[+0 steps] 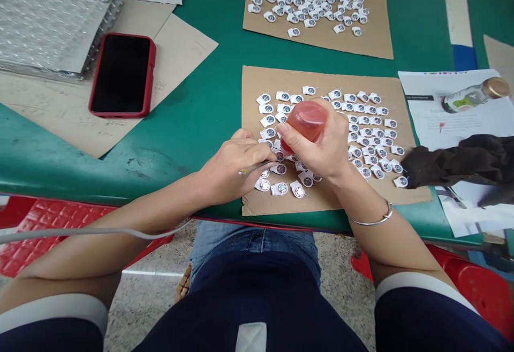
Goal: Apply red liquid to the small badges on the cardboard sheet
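Note:
My right hand (327, 146) is wrapped round a translucent red squeeze bottle (307, 119), tipped over with its base towards me and its nozzle hidden below. Close beside it, my left hand (236, 165) is closed on thin metal tweezers (254, 168), mostly covered by the fingers. Both hands are over a brown cardboard sheet (251, 207) bearing many small round parts on white tabs, set in loose rows. Nearest the left hand are a round part (263, 184) and another one (280, 188) at the sheet's near edge. The spot under the bottle is hidden by my hands.
A second cardboard sheet (317, 43) with similar parts lies farther back. To the left are a red-cased phone (122, 75) and bubble wrap (44, 20). A small glass bottle (469, 97), printed paper (425, 122) and dark cloth (453, 162) lie at right. A grey cable (100, 231) crosses my left forearm.

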`<state>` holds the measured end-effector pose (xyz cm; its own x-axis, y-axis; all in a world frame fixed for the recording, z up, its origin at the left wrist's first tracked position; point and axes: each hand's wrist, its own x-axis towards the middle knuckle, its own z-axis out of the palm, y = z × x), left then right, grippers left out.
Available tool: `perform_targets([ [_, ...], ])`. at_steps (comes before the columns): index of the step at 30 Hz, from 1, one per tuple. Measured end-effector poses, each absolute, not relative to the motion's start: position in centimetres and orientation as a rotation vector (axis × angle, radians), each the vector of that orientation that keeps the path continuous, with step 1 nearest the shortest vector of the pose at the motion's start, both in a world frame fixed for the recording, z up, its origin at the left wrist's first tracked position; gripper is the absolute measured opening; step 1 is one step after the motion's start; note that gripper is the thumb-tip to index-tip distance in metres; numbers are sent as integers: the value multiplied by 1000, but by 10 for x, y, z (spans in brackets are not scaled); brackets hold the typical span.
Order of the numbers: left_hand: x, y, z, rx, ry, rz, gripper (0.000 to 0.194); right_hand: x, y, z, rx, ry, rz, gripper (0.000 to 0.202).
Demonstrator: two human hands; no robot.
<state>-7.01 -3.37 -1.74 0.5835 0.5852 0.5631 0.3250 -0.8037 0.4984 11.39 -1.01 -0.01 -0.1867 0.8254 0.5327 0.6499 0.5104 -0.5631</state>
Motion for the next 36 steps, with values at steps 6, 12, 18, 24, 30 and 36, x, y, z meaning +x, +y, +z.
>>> perform_targets([
  [6,-71,-33,-19,2460,748,1073,6,114,-11,0,-1209,-1895,268,29],
  [12,-71,-33,-19,2443,750,1065,7,114,-11,-1,-1202,-1901,273,30],
  [18,-71,-31,-21,2380,781,1089,6,113,-11,0,-1193,-1892,307,27],
  [24,-71,-30,-22,2331,836,1069,6,112,-11,0,-1172,-1892,282,25],
  [30,-71,-29,-20,2272,909,1035,4,112,-12,-1,-1202,-1890,287,25],
  [36,-70,-30,-18,2249,953,1018,2,111,-13,-1,-1208,-1875,285,26],
])
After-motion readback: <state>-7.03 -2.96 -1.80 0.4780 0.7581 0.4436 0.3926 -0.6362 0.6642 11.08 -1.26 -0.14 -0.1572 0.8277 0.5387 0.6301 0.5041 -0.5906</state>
